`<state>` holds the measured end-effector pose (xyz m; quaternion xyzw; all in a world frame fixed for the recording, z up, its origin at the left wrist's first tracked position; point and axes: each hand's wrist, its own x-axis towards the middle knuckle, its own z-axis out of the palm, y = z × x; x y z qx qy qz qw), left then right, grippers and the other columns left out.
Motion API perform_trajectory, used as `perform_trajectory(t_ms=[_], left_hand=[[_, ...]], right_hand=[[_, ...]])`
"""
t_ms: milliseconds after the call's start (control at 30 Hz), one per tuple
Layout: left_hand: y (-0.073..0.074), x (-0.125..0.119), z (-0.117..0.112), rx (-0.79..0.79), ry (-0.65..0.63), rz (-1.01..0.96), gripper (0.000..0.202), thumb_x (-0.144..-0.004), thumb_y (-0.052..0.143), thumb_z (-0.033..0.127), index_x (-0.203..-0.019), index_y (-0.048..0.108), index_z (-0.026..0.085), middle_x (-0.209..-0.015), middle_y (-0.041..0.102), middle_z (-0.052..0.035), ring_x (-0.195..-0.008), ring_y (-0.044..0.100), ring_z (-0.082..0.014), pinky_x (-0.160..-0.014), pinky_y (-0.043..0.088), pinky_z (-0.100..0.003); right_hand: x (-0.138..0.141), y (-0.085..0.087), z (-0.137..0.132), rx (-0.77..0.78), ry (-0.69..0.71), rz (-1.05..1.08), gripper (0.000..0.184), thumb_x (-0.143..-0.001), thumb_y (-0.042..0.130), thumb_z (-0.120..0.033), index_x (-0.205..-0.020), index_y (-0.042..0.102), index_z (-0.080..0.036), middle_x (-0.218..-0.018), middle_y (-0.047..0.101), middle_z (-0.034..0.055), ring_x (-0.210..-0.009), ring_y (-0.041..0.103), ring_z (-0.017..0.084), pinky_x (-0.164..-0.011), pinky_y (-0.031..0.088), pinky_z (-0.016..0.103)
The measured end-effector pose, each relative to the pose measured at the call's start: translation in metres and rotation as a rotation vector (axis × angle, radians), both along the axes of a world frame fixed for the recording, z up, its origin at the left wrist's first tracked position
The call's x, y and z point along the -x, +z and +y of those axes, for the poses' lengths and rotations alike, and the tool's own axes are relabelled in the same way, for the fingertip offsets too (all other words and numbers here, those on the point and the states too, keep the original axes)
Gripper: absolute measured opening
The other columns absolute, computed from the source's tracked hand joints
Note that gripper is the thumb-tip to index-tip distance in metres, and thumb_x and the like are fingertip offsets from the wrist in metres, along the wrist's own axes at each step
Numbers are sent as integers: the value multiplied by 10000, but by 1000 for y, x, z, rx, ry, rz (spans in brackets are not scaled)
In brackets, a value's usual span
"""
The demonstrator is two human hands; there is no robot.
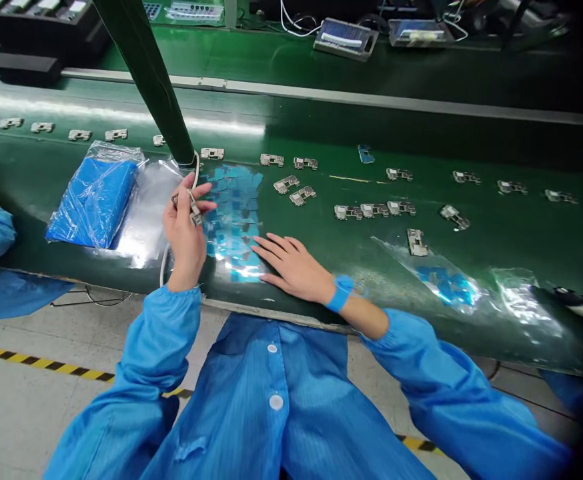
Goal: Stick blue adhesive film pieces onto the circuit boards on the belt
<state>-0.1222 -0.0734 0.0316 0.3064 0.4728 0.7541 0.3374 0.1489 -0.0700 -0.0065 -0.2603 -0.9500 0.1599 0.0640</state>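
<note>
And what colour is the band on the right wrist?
The wristband is bright blue, head view.

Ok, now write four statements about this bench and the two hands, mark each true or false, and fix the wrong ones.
1. The left hand holds a metal part. True.
2. Both wrists are bare. False: the right one wears a blue wristband.
3. The wrapped blue packet lies to the left of the blue film pieces. True.
4. The right hand is clenched. False: its fingers are spread.
</note>
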Motion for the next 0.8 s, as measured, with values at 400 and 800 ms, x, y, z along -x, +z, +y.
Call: perform_trajectory(t_ms=[400,800], left_hand=[[-30,-100,13,259,-844,374,416,-1080,716,558,-1232,825,186,-975,854,-87,-554,666,-86,-508,479,-221],[-31,-120,20,381,-690,358,424,-1013,746,494,-1280,727,166,-893,833,-51,-560,701,-107,-548,581,-227]], right_hand=[[-77,-11,-68,-30,-244,47,604,-1086,705,-556,-1595,691,-230,-1727,537,248,-1718,377,508,-1358,344,781],[-69,4,-55,-462,-14,475,297,-1122,588,-97,-1229,829,-233,-980,854,72,-918,785,225,-1013,648,464]])
